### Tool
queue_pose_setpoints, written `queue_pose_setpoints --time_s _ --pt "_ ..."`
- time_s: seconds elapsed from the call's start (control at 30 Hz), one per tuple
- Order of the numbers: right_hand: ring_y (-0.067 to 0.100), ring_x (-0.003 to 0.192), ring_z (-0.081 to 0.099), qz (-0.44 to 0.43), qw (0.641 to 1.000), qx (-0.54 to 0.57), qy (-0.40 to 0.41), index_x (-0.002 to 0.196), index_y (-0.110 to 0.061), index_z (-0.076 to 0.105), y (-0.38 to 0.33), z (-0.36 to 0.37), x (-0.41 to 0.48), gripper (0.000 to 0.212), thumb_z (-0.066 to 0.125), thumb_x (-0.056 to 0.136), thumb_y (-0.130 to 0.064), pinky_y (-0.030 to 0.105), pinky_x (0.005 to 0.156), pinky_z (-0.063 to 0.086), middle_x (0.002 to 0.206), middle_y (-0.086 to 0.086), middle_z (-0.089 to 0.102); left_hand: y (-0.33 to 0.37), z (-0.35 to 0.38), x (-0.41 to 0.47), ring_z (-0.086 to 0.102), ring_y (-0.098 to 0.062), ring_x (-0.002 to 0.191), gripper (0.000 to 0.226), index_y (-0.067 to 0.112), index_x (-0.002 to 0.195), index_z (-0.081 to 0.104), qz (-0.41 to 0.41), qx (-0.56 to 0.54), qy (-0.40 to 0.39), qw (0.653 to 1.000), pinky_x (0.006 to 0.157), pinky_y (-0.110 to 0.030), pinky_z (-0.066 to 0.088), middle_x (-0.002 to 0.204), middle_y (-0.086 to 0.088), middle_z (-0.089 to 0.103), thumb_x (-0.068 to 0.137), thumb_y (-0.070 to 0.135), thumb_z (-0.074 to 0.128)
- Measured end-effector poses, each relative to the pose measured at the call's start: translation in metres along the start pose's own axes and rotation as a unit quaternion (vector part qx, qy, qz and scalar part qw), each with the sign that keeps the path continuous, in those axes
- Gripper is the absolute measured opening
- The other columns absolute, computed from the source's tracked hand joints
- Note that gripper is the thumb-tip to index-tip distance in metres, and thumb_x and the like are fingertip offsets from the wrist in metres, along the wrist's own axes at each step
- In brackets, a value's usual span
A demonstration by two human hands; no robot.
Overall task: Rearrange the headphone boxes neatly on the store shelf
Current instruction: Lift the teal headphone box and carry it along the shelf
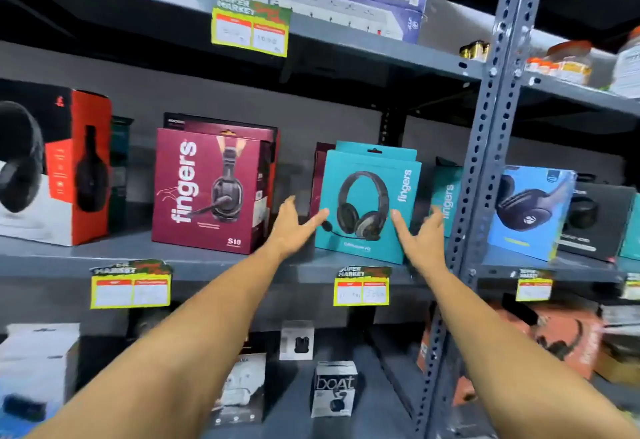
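Observation:
A teal headphone box (367, 203) stands upright on the grey middle shelf (221, 265), turned slightly. My left hand (294, 227) is open at its lower left edge, fingers spread, fingertips at the box face. My right hand (420, 234) is open at the box's lower right edge, not gripping it. A maroon headphone box (207, 189) stands to the left, with another box behind it. A second teal box (446, 196) sits behind to the right. A red, black and white box (52, 168) stands at the far left.
A perforated grey upright post (485, 161) rises just right of the teal boxes. Beyond it stand a blue headphone box (530, 210) and a black box (599, 220). Yellow price tags (362, 288) hang on the shelf edge. Smaller earphone boxes (334, 388) fill the shelf below.

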State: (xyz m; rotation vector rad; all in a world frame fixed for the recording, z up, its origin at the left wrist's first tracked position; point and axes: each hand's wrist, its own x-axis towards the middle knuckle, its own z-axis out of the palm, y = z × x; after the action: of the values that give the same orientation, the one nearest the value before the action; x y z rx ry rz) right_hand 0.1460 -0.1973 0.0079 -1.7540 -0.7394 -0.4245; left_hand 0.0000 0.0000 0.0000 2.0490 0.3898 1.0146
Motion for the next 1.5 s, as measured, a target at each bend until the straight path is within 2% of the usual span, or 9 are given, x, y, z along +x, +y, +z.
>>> queue_pose_setpoints --time_s 0.2,0.43,0.57,0.67,0.9,1.0,1.23,1.37,1.5 --pt "0.028 0.128 0.048 0.096 0.988 0.048 -0.115 0.147 -0.008 0.026 0.022 0.006 0.009 0.091 0.057 0.082 -0.063 0.036 0.102 0.04 0.146 0.009 0.048 -0.005 0.012 0.016 0.038 -0.022 0.14 0.078 0.022 0.152 0.024 -0.054 0.024 -0.177 0.982 0.117 -0.043 0.026 0.153 0.001 0.04 0.089 0.056 0.055" --pt "0.019 0.108 0.057 0.061 0.983 0.067 -0.162 0.127 -0.023 0.041 0.033 0.006 0.012 0.052 0.05 0.09 -0.059 0.029 0.091 0.043 0.134 0.002 0.058 -0.013 0.012 0.017 0.057 -0.018 0.117 0.046 0.015 0.135 0.052 0.028 0.068 -0.122 0.99 0.097 -0.03 0.045 0.133 -0.003 0.06 0.095 0.038 0.057" --pt "0.025 0.128 0.049 0.073 0.981 0.105 -0.143 0.147 -0.022 0.035 0.031 0.004 0.013 0.072 0.034 0.091 -0.068 0.036 0.107 0.035 0.144 0.003 0.05 -0.008 0.01 0.01 0.069 -0.011 0.073 0.038 0.01 0.107 0.067 0.119 0.121 0.014 0.985 0.064 -0.02 0.05 0.091 -0.002 0.073 0.091 0.044 0.059" --pt "0.023 0.128 0.052 0.089 0.973 0.139 -0.162 0.146 -0.029 0.039 0.035 0.003 0.017 0.107 0.033 0.062 -0.095 0.046 0.112 0.036 0.142 0.001 0.054 -0.002 0.011 -0.002 0.064 -0.007 0.047 0.039 0.012 0.095 0.063 0.146 0.144 0.027 0.978 0.05 -0.021 0.052 0.073 0.0 0.071 0.092 0.05 0.054" --pt "0.018 0.128 0.051 0.087 0.966 0.155 -0.189 0.145 -0.033 0.041 0.045 0.003 0.025 0.107 0.034 0.059 -0.097 0.045 0.113 0.035 0.142 -0.006 0.054 0.0 0.014 -0.007 0.066 -0.019 0.063 0.039 0.012 0.092 0.057 0.167 0.191 0.042 0.966 0.055 -0.037 0.054 0.078 -0.009 0.07 0.094 0.05 0.05" --pt "0.02 0.132 0.046 0.065 0.97 0.141 -0.186 0.149 -0.031 0.034 0.036 -0.001 0.018 0.082 0.031 0.083 -0.079 0.042 0.114 0.031 0.146 -0.004 0.048 0.003 0.014 -0.009 0.062 -0.019 0.065 0.033 0.013 0.088 0.052 0.169 0.205 0.033 0.963 0.051 -0.029 0.046 0.074 -0.006 0.066 0.096 0.044 0.051" --pt "0.019 0.113 0.055 -0.052 0.984 0.125 -0.115 0.142 -0.013 0.042 0.023 -0.003 -0.015 0.046 0.037 0.103 -0.036 0.002 0.078 0.041 0.123 -0.003 0.053 0.01 0.011 -0.042 0.056 -0.013 0.066 0.042 0.011 0.108 0.053 0.161 0.239 0.096 0.953 0.059 -0.03 0.042 0.08 0.005 0.065 0.09 0.049 0.058" --pt "0.023 0.116 0.057 -0.125 0.983 0.126 -0.035 0.138 -0.014 0.044 0.012 0.007 -0.039 0.063 0.04 0.093 -0.059 0.045 0.096 0.049 0.129 0.007 0.057 -0.001 0.006 -0.064 0.064 -0.018 0.091 0.052 0.014 0.119 0.05 0.18 0.161 0.135 0.961 0.074 -0.035 0.053 0.107 0.003 0.067 0.086 0.051 0.061" --pt "0.025 0.116 0.057 -0.162 0.978 0.134 -0.009 0.136 -0.013 0.046 -0.022 0.02 -0.064 0.066 0.038 0.092 -0.062 0.051 0.095 0.047 0.128 0.008 0.06 -0.01 -0.018 -0.086 0.06 -0.009 0.097 0.048 0.012 0.123 0.049 0.212 0.066 0.175 0.959 0.08 -0.019 0.049 0.111 0.0 0.062 0.088 0.042 0.063"
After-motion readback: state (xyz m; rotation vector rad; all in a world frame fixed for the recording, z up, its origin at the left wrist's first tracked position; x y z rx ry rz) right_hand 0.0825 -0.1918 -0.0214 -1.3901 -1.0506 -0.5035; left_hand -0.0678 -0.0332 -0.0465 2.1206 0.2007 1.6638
